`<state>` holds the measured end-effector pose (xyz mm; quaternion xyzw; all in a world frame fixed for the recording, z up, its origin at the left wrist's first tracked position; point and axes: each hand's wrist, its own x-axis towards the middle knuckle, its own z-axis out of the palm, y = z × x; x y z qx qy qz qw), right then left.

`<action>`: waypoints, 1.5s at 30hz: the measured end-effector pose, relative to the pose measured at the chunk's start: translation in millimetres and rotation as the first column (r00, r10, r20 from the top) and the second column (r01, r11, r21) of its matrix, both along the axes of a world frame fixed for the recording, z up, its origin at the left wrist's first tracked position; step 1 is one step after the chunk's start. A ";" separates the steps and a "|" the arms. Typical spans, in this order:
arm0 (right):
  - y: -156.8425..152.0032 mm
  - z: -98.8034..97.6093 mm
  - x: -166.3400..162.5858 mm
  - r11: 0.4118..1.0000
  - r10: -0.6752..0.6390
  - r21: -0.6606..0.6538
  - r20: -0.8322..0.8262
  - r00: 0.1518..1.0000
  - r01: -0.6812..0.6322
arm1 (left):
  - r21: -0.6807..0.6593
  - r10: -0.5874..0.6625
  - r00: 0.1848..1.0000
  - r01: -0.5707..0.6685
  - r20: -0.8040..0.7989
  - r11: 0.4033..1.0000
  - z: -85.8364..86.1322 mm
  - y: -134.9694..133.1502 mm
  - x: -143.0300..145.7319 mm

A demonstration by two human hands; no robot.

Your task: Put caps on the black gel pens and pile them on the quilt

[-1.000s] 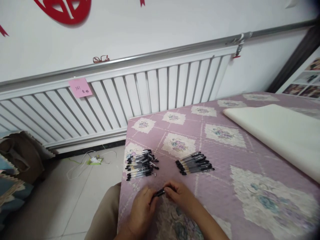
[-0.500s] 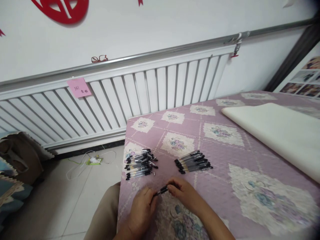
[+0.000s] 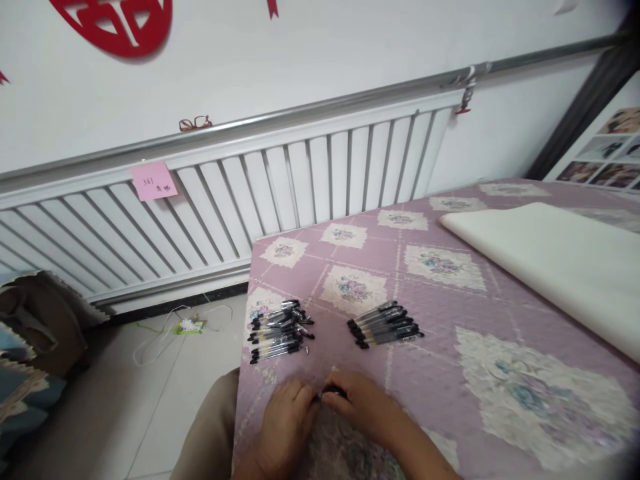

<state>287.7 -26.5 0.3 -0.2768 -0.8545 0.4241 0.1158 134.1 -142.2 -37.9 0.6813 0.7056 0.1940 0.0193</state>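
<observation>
My left hand is closed around a pen, most of which is hidden by the fingers. Facing it, my right hand pinches the black end of the pen between thumb and forefinger. Both hands are close together just above the near part of the table. Whether the black end is joined to the rest of the pen is hard to see. Beyond the left hand lies a loose pile of pens with black ends, and small loose parts at its right side. Several capped pens lie side by side beyond the right hand.
A purple flowered cloth covers the table. A folded cream sheet lies at the right. Behind the table stands a white radiator with a pink note. A power strip with cords is on the floor at left.
My right hand has drawn slightly nearer my left and turned, so the pen's black end sits at a different angle and less of the pen shows. The view has shifted slightly.
</observation>
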 end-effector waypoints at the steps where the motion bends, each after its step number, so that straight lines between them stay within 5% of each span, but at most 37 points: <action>1: -0.9 1.3 0.1 1.000 0.005 0.011 0.018 1.000 -0.005 | -0.020 0.003 1.000 -0.003 -0.010 1.000 1.2 -0.1 0.5; 11: 27.2 2.1 30.8 0.996 -0.086 -0.030 -0.115 0.990 0.083 | -0.089 0.060 0.987 -0.048 0.147 0.995 9.3 -0.6 1.1; 23: 16.3 -18.4 5.6 0.917 -0.149 0.347 -0.154 0.977 0.195 | -0.021 0.051 0.983 -0.048 0.177 0.999 4.4 2.2 -1.9; 34: 1.3 -12.0 0.9 0.942 -0.090 0.331 0.073 0.993 0.061 | 0.043 0.039 0.981 -0.048 0.190 0.998 -1.6 0.9 -3.9; 45: 1.5 -11.5 0.4 0.974 -0.037 0.224 0.018 0.999 0.032 | -0.002 0.003 0.983 -0.003 0.185 1.000 4.8 0.9 -4.3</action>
